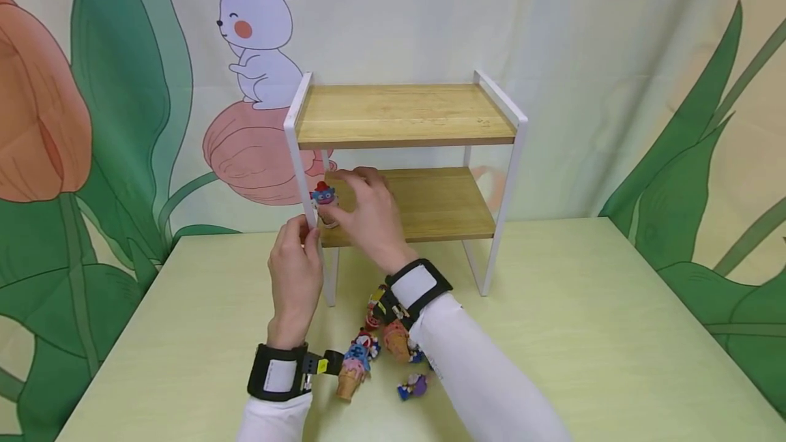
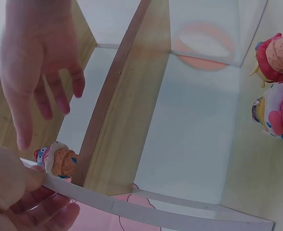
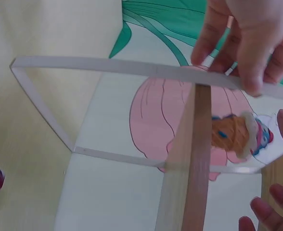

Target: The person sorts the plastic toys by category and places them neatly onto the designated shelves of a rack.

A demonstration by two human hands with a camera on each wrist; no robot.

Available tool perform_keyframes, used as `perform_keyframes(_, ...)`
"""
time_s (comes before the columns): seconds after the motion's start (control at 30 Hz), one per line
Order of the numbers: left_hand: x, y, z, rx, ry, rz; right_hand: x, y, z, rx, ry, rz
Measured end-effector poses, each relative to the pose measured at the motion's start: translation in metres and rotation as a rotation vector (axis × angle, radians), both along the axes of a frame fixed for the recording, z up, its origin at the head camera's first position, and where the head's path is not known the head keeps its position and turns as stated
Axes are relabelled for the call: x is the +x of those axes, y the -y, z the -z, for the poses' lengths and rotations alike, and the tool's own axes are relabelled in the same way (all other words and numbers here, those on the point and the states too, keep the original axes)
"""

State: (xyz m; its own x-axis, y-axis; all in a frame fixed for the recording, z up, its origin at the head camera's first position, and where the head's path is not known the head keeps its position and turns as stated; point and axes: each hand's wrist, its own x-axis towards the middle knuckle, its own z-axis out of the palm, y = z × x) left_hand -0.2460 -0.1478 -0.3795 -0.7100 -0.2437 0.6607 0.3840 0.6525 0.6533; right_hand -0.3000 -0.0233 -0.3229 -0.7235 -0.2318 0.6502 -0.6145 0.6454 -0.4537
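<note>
A two-tier rack has a white metal frame [image 1: 520, 155] and wooden boards. On the left end of its lower board [image 1: 442, 204] stands an ice-cream-cone figurine [image 1: 323, 195] with a blue face and red top. My left hand [image 1: 296, 277] grips the rack's front left leg [image 3: 132, 67] between thumb and fingers, level with that board. Just right of the figurine is my right hand [image 1: 373, 220], its fingers spread. In the left wrist view, a gap shows between the right hand [image 2: 41, 62] and the figurine [image 2: 63, 161], whose waffle cone faces that camera.
Several more figurines lie on the pale green table [image 1: 583, 333] in front of the rack, among them a blue-and-pink ice-cream cone [image 1: 354, 365] and a small purple-and-blue piece [image 1: 413, 386]. The upper board [image 1: 405, 111] overhangs the hands' working space. A printed curtain [image 1: 393, 19] hangs behind.
</note>
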Motion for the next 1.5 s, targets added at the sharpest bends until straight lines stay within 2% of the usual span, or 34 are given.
perform_keyframes(0.27, -0.001, -0.002, -0.002, 0.003, 0.000, 0.010, 0.010, -0.030, 0.000, -0.089, 0.095, -0.001)
perform_keyframes(0.43, -0.002, -0.003, -0.003, 0.002, -0.001, 0.007, 0.017, -0.047, -0.001, -0.130, 0.121, -0.008)
perform_keyframes(0.67, -0.004, -0.004, -0.003, 0.005, 0.000, 0.004, 0.035, -0.073, 0.005, -0.157, 0.164, -0.060)
perform_keyframes(1.0, -0.005, -0.007, -0.004, 0.005, -0.008, 0.005, 0.056, -0.108, 0.028, -0.089, 0.288, -0.064)
perform_keyframes(1.13, -0.005, -0.009, -0.003, -0.002, -0.014, 0.010, 0.062, -0.115, 0.038, -0.059, 0.299, -0.076)
perform_keyframes(1.27, -0.005, -0.008, -0.003, -0.015, -0.018, 0.024, 0.066, -0.121, 0.045, -0.053, 0.326, -0.081)
perform_keyframes(1.5, 0.000, -0.003, -0.001, -0.027, -0.010, -0.003, 0.067, -0.126, 0.056, 0.001, 0.428, -0.088)
